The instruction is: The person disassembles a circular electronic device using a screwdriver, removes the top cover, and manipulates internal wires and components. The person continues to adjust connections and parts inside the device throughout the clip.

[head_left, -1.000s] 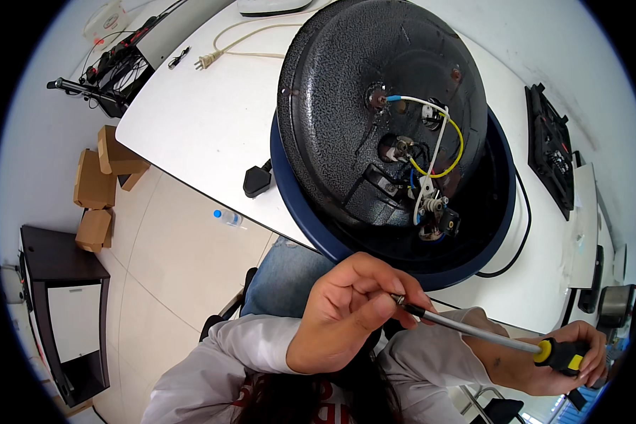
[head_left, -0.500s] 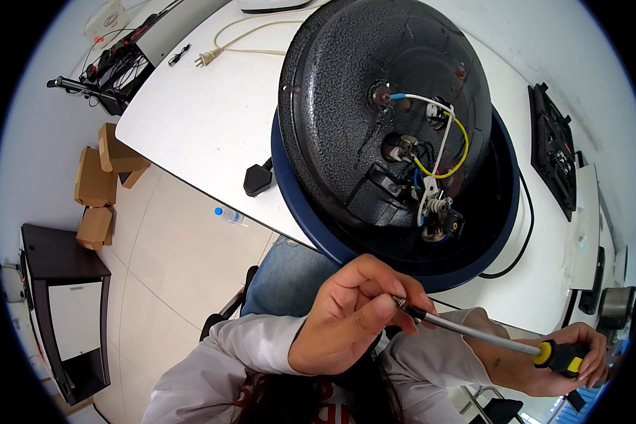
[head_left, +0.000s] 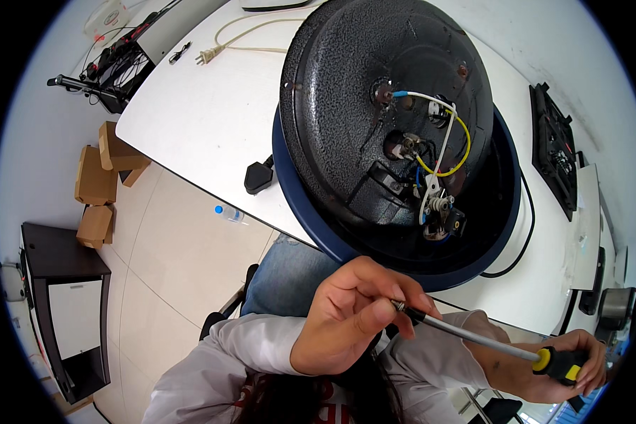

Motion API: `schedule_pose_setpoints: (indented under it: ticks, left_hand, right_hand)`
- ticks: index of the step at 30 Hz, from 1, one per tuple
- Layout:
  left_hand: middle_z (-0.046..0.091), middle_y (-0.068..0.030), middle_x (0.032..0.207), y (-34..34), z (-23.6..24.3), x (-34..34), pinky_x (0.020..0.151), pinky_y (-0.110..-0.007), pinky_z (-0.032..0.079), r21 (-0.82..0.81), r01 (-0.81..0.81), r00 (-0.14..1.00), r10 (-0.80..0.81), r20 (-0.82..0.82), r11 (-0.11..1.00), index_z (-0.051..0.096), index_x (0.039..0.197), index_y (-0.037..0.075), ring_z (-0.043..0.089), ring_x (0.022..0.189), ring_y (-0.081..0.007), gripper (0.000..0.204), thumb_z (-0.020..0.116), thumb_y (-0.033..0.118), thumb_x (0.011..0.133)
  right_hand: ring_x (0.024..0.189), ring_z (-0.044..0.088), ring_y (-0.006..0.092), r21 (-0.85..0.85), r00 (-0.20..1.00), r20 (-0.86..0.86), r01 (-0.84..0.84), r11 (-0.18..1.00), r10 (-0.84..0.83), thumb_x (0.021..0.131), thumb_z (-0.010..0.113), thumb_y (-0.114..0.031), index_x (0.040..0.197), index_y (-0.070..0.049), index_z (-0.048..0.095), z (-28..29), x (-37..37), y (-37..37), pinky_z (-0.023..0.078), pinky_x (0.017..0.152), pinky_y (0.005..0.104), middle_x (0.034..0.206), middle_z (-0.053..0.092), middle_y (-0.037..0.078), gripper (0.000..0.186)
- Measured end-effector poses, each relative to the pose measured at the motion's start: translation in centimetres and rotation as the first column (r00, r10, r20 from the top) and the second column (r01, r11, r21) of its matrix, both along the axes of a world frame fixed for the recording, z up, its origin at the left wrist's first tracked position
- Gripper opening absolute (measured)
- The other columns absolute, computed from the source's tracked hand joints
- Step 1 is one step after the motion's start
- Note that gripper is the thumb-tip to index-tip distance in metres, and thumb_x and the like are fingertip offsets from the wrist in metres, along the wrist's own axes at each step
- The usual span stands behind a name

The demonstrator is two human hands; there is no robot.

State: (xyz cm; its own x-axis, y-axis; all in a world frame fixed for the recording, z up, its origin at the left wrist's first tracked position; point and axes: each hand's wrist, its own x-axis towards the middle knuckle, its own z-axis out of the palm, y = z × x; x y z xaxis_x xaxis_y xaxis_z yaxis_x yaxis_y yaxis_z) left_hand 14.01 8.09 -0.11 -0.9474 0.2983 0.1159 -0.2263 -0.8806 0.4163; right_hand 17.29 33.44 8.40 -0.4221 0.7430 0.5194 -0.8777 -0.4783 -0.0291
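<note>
Between the fingertips of my left hand [head_left: 357, 321] is a small metal screw [head_left: 398, 305], held against the tip of a screwdriver [head_left: 484, 338]. My right hand [head_left: 590, 364] is wrapped round the screwdriver's black and yellow handle, so the shaft lies nearly level across my lap. Ahead of my hands, a round black speckled metal pan-like body [head_left: 353, 120] leans tilted in a dark blue round housing [head_left: 311, 230]. Its exposed underside bears a yellow wire [head_left: 465, 152], a white wire, and metal terminals [head_left: 438, 205]. Neither hand holds the body.
On the white table [head_left: 198, 120] lie a black plug [head_left: 258, 178], a cream cord with a plug [head_left: 208, 55] and, at the right, an open black tool case [head_left: 552, 148]. Cardboard boxes [head_left: 95, 177], a bottle [head_left: 228, 213] and a dark cabinet [head_left: 67, 283] are on the left.
The right hand and the screwdriver handle have shifted slightly downward. My left hand keeps its pinch at the tip, nearly unmoved. The appliance body stays in place.
</note>
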Motion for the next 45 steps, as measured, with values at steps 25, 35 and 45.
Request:
schedule_pose_setpoints:
  ticks: [25, 35, 45]
  left_hand:
    - [0.055, -0.0054, 0.103, -1.9, 1.1, -1.4, 0.085, -0.036, 0.053, -0.146, -0.189, 0.976, 0.202, 0.080, 0.971, 0.047, 0.105, 0.009, 0.062, 0.096, -0.0279, 0.028, 0.059, 0.033, 0.095]
    - [0.057, -0.0108, 0.105, -1.0, 1.5, -2.2, 0.069, -0.036, 0.060, -0.153, -0.187, 0.982, 0.190, 0.004, 0.970, 0.046, 0.107, 0.006, 0.065, 0.095, -0.0317, 0.027, 0.056, 0.028, 0.097]
    - [0.059, -0.0148, 0.116, -1.1, 1.9, -2.6, 0.082, -0.035, 0.052, -0.429, -0.215, 0.915, 0.028, -0.402, 0.877, 0.053, 0.118, 0.002, 0.062, 0.102, -0.0274, 0.033, 0.065, 0.004, 0.087]
  right_hand:
    - [0.104, 0.046, 0.0225, 0.870, 0.919, 0.221, -0.034, 0.493, -0.327, 0.079, 0.075, -0.022, 0.121, -0.014, 0.043, -1.4, 1.5, -1.5, 0.052, 0.084, 0.0322, 0.105, 0.045, 0.007, 0.053]
    - [0.107, 0.063, 0.0321, 0.660, 0.880, 0.367, -0.017, 0.751, -0.302, 0.090, 0.066, -0.029, 0.134, -0.008, 0.034, -5.5, 2.1, -0.4, 0.060, 0.085, 0.0405, 0.132, 0.045, 0.013, 0.058]
    - [0.125, 0.052, 0.0302, 0.728, 0.572, 0.374, 0.308, 0.613, -0.730, 0.091, 0.064, -0.033, 0.137, -0.011, 0.038, -3.2, 1.4, 4.0, 0.043, 0.105, 0.0497, 0.139, 0.043, 0.014, 0.057]
